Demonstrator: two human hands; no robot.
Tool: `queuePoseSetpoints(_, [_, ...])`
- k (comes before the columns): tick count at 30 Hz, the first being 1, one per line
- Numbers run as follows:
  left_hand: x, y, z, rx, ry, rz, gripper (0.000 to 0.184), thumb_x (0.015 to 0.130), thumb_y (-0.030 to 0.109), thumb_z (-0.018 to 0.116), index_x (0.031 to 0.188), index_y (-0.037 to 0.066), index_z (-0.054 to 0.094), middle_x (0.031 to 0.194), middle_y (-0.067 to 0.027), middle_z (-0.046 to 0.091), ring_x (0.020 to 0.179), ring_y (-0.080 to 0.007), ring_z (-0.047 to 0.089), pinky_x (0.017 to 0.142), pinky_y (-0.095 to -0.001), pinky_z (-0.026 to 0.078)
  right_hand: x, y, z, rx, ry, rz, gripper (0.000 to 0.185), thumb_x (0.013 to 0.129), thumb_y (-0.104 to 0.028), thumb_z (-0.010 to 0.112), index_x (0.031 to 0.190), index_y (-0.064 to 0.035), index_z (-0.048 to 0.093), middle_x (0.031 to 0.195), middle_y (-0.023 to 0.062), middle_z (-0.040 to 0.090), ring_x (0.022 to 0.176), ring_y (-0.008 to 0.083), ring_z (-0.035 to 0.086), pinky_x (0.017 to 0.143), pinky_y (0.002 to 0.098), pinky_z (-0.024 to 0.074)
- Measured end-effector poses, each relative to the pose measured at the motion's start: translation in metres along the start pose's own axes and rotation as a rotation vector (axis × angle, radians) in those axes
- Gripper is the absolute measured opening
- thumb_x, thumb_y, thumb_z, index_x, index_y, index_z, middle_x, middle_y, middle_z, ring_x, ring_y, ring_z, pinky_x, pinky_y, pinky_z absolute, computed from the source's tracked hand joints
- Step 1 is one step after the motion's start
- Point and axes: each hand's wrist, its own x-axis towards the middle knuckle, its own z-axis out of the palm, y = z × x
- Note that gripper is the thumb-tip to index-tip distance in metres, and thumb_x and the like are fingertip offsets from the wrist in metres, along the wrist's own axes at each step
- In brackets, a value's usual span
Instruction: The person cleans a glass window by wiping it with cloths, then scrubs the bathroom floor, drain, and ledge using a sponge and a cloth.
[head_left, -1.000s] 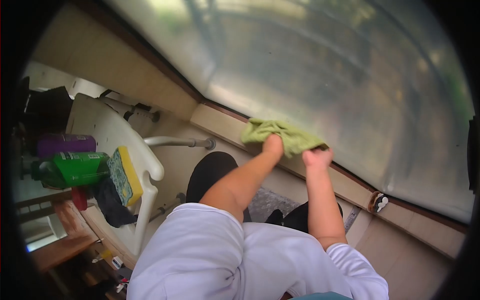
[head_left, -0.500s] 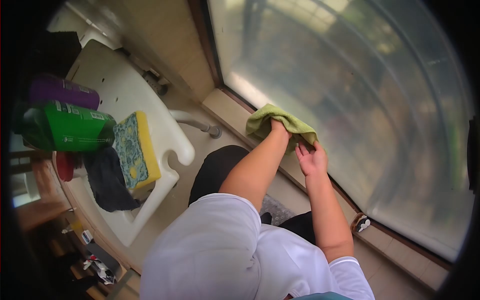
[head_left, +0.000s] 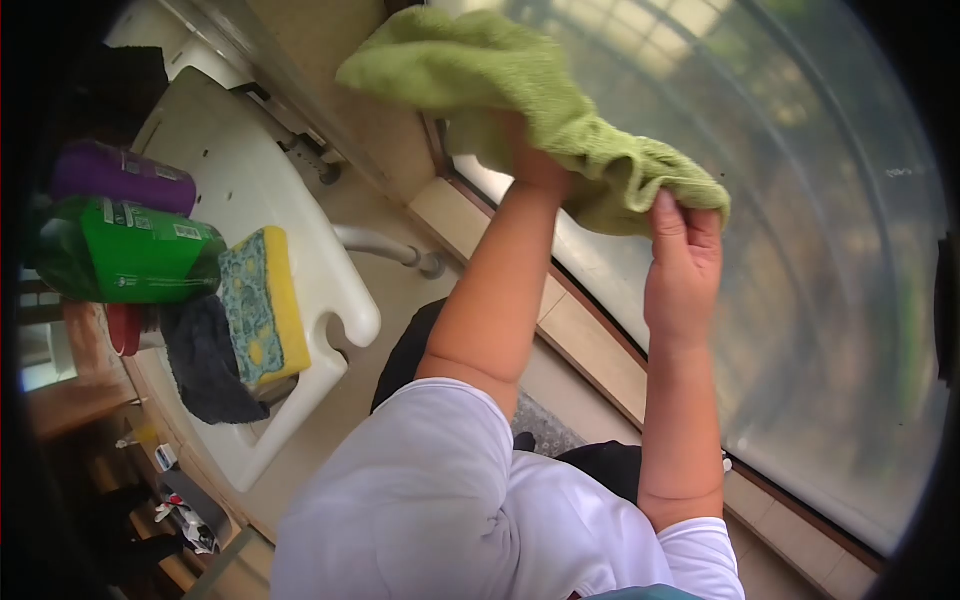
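A green cloth (head_left: 590, 130) is spread between my hands in front of the frosted glass panel (head_left: 800, 300). My left hand (head_left: 540, 168) is under its left part, with the fabric draped over it and the fingers hidden. At the cloth's lower right end, my right hand (head_left: 685, 240) pinches the edge between thumb and fingers. The cloth's far left end flares out loosely beyond my left hand.
To the left, a white plastic bath seat (head_left: 290, 230) bears a green bottle (head_left: 130, 250), a purple bottle (head_left: 125, 178), a yellow sponge (head_left: 265, 305) and a dark cloth (head_left: 210, 365). A tiled ledge (head_left: 595, 355) runs below the glass.
Both hands have risen with the green cloth, which is now opened out wider. My right hand has gone from open beside the cloth to gripping its edge.
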Motion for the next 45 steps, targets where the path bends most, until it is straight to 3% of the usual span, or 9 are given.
queuePoseSetpoints(6, [-0.047,-0.075,-0.025,0.417,-0.224,-0.108,0.039,0.076,0.031,0.052,0.106,0.007,0.052,0.107,-0.0124,0.052,0.101,-0.0289,0.048,0.089,-0.0373,0.035,-0.016,0.089,-0.01,-0.387,-0.179,0.188,0.023,0.087,-0.013,0.049,0.106,-0.0005,0.053,0.098,0.0074,0.06,0.09,0.014,0.055,0.08,0.0257,0.0408])
queuePoseSetpoints(11, [-0.107,-0.084,-0.021,0.729,-0.824,-0.345,0.038,0.078,0.033,0.049,0.107,0.009,0.054,0.108,-0.011,0.054,0.102,-0.0268,0.049,0.088,-0.0373,0.036,-0.038,0.144,-0.028,-0.791,-0.247,0.331,0.026,0.085,-0.015,0.049,0.108,-0.0022,0.052,0.097,0.0117,0.06,0.091,0.0218,0.056,0.081,0.0295,0.0401])
queuePoseSetpoints(16, [-0.154,-0.043,0.003,1.033,-1.506,0.054,0.038,0.079,0.035,0.046,0.107,0.011,0.056,0.109,-0.0096,0.055,0.103,-0.0248,0.05,0.087,-0.0373,0.037,-0.083,0.161,-0.068,-0.824,-0.092,0.515,0.027,0.085,-0.019,0.047,0.104,0.0002,0.049,0.101,0.0215,0.055,0.096,0.0335,0.052,0.082,0.0353,0.0398])
queuePoseSetpoints(19, [-0.162,-0.028,0.001,0.691,-1.115,-0.217,0.038,0.08,0.035,0.046,0.108,0.011,0.055,0.11,-0.0094,0.054,0.103,-0.0245,0.049,0.088,-0.037,0.037,-0.091,0.151,-0.071,-0.521,0.103,0.475,0.028,0.089,-0.02,0.044,0.106,0.001,0.051,0.101,0.0104,0.057,0.093,0.0184,0.053,0.084,0.0298,0.039])
queuePoseSetpoints(23, [-0.128,-0.039,0.0,0.287,-0.414,-0.396,0.039,0.08,0.036,0.045,0.109,0.011,0.053,0.11,-0.009,0.054,0.103,-0.024,0.049,0.088,-0.0367,0.037,-0.051,0.108,-0.038,-0.461,0.006,0.312,0.027,0.089,-0.02,0.045,0.105,0.0011,0.051,0.096,0.0085,0.057,0.091,0.015,0.051,0.081,0.0274,0.0393])
queuePoseSetpoints(26, [-0.088,-0.069,-0.01,0.219,-0.167,-0.397,0.039,0.081,0.036,0.044,0.109,0.011,0.053,0.11,-0.0088,0.053,0.103,-0.0236,0.049,0.089,-0.0364,0.036,-0.027,0.109,-0.015,-0.401,-0.137,0.297,0.03,0.088,-0.023,0.046,0.104,0.0026,0.05,0.095,0.0105,0.057,0.09,0.0164,0.051,0.08,0.0277,0.0395])
queuePoseSetpoints(34, [-0.084,-0.115,-0.032,0.27,-0.376,-0.786,0.04,0.082,0.038,0.043,0.111,0.011,0.05,0.111,-0.0082,0.052,0.104,-0.0226,0.048,0.09,-0.0356,0.036,-0.029,0.152,-0.008,-0.645,-0.433,0.558,0.056,0.084,-0.029,0.05,0.129,-0.0001,0.03,0.129,0.0234,0.036,0.122,0.0318,0.034,0.098,0.0343,0.0292])
queuePoseSetpoints(37, [-0.118,-0.093,-0.018,0.189,-0.469,-0.898,0.04,0.083,0.038,0.042,0.111,0.011,0.049,0.111,-0.008,0.051,0.104,-0.0222,0.048,0.09,-0.0354,0.036,-0.042,0.152,-0.005,-0.594,-0.322,0.544,0.059,0.085,-0.028,0.05,0.129,0.0028,0.027,0.13,0.0228,0.035,0.121,0.0327,0.035,0.098,0.0344,0.0288])
queuePoseSetpoints(45, [-0.094,-0.06,-0.002,-0.157,-0.151,-0.696,0.042,0.084,0.04,0.041,0.113,0.01,0.047,0.112,-0.0074,0.05,0.104,-0.0213,0.047,0.091,-0.0346,0.036,-0.039,0.108,0.008,-0.148,-0.104,0.243,0.049,0.087,-0.02,0.05,0.127,0.0022,0.032,0.123,0.0123,0.043,0.113,0.0182,0.041,0.095,0.0288,0.0325])
